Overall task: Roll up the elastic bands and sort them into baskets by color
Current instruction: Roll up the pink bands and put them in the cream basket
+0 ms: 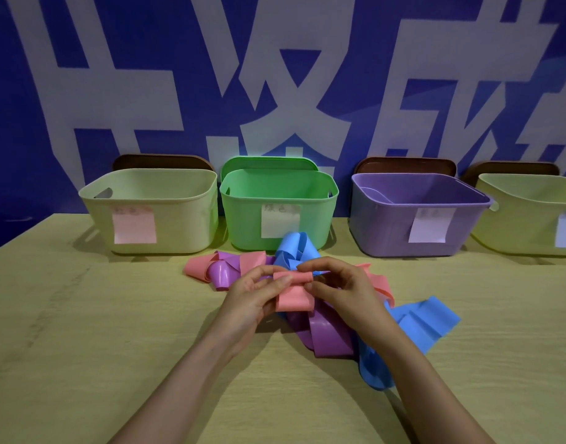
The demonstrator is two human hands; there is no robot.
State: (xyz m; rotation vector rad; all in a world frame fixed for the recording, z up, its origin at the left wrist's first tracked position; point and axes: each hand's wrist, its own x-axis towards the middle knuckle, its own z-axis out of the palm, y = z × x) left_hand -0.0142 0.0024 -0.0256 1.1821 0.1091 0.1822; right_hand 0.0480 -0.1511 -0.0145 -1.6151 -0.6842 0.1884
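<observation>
pink band (pixel 293 299), partly rolled, is pinched in the curled grip of left hand (pixel 251 298) and right hand (pixel 344 291).

There are four baskets (pixel 179 219), each with one note (pixel 134 228). The tangled bands (pixel 329 338) are perhaps six, in three colours.

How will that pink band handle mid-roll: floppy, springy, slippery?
Probably floppy: the pink band sags below the left hand and right hand pinching it. Likely springs open if released; loose bands nearby lie in open loops.
</observation>
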